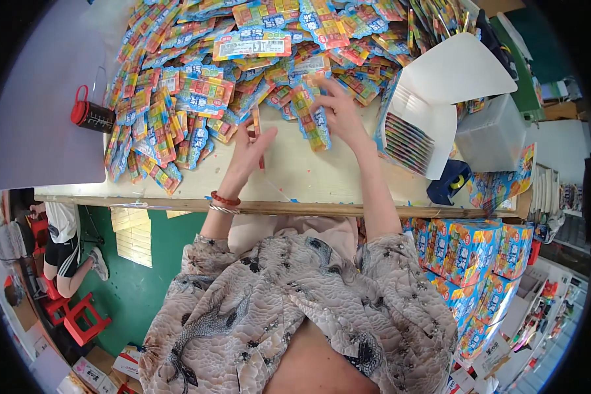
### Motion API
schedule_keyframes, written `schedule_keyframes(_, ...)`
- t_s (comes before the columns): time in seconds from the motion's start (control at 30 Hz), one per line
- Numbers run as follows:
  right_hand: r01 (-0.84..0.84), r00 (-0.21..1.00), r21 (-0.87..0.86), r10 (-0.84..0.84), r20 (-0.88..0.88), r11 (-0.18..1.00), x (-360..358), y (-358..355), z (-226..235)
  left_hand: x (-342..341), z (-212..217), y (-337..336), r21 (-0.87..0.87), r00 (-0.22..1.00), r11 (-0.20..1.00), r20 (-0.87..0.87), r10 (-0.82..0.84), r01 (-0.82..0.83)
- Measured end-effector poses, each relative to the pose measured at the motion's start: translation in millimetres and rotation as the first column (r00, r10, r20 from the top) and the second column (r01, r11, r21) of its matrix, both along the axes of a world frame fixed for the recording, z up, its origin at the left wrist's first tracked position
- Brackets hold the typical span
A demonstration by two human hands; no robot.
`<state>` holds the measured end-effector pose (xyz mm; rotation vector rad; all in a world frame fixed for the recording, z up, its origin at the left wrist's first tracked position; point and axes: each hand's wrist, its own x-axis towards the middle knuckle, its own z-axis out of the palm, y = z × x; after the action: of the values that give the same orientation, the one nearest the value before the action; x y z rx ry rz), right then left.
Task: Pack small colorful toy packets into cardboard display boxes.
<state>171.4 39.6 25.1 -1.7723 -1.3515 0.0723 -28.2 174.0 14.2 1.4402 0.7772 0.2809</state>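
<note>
packets (pixel 203 92) of small flat sachets, printed in blocks of red, yellow, green and blue with light blue edges, are lying heaped across the upper middle of the frame, spilling down toward the left of the pale wooden table (pixel 322 177). the left hand (pixel 246 154) is resting near the centre of the picture, fingers half spread, thumb and forefinger pinching a thin stack of packets (pixel 257 134) held on edge, its reddish side showing. a red bead bracelet (pixel 224 199) and a thin silver one are sitting on that wrist. the right hand (pixel 338 111) is lying just above and to the right, fingers spread and pressing on a long blue and yellow packet (pixel 312 115) at the lower rim of the heap.

right of the hands, a white carton (pixel 433 98) with its flap raised is standing open, a row of packets packed on edge inside it. a red and black tape dispenser (pixel 88 115) is sitting at the left on a grey sheet. colourful printed boxes (pixel 473 256) are stacked below the table at the lower right. another person on a red stool is sitting at the far lower left.
</note>
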Motion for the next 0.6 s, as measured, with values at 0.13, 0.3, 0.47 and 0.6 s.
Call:
schedule_keyframes(0.13, -0.042, 0.949, -0.331, -0.065, -0.308, 0.943, -18.6, -0.3, 14.1, -4.8, 0.4, -22.0, -0.175, 0.997, 0.984, -0.077, 0.006, -0.020)
schedule_keyframes(0.3, -0.180, 0.823, -0.173, 0.052, -0.565, 0.968, -67.6, 3.0, -21.2, 9.0, -27.6, -46.7, 0.110, 1.000, 0.994, 0.020, 0.006, -0.009)
schedule_keyframes(0.47, -0.056, 0.567, -0.019, 0.016, -0.823, 0.998, -86.1, -6.5, 4.6, -6.7, -11.2, -31.8, -0.058, 0.992, 0.998, 0.125, 0.011, -0.003)
schedule_keyframes(0.6, -0.202, 0.897, -0.185, 0.106, -0.429, 0.962, -76.3, -11.9, -23.5, -11.3, -3.5, -12.8, 0.722, 0.988, 0.679, -0.151, -0.038, 0.137)
